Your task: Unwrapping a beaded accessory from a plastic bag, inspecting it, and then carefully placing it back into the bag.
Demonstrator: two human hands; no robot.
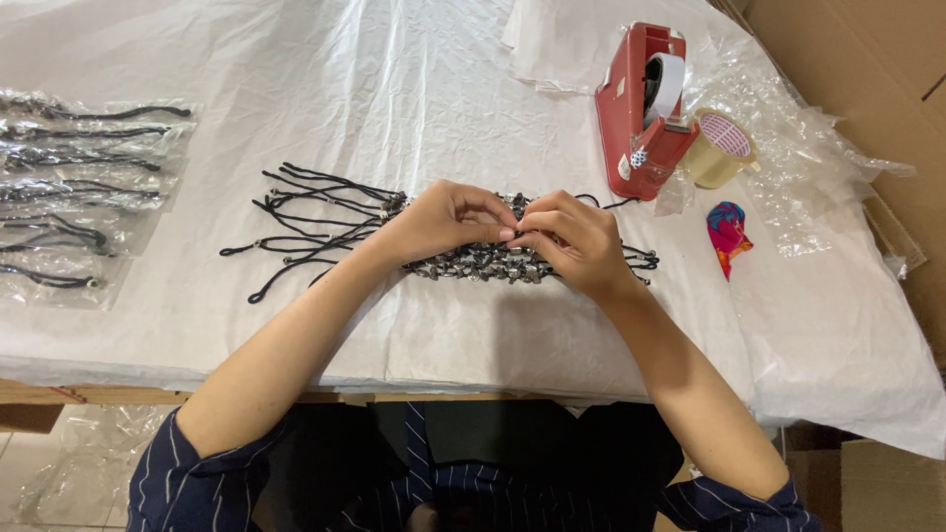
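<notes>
— Head view first: what are the hands on?

— Both rest on a heap of beaded cord bracelets [473, 261] in the middle of the table [394, 79], which is draped in thin, crinkled white plastic sheeting. The left hand [443, 222] and the right hand [572, 241] meet fingertip to fingertip, pinching one small bead or knot on top of the heap; which it is, I cannot tell.

— And the bracelets themselves?

— Chunky, glinting dark and silver beads, with thin black cords [305, 222] trailing loose to the left.

— Anything else about?

— Glossy clear bags of bracelets [69, 187] lie flat at the far left. Beyond the right hand stands a red plastic tape dispenser [641, 113], a roll of beige tape [721, 148] touching it, and a crumpled pink-and-blue wrapper [727, 236] nearby.
</notes>
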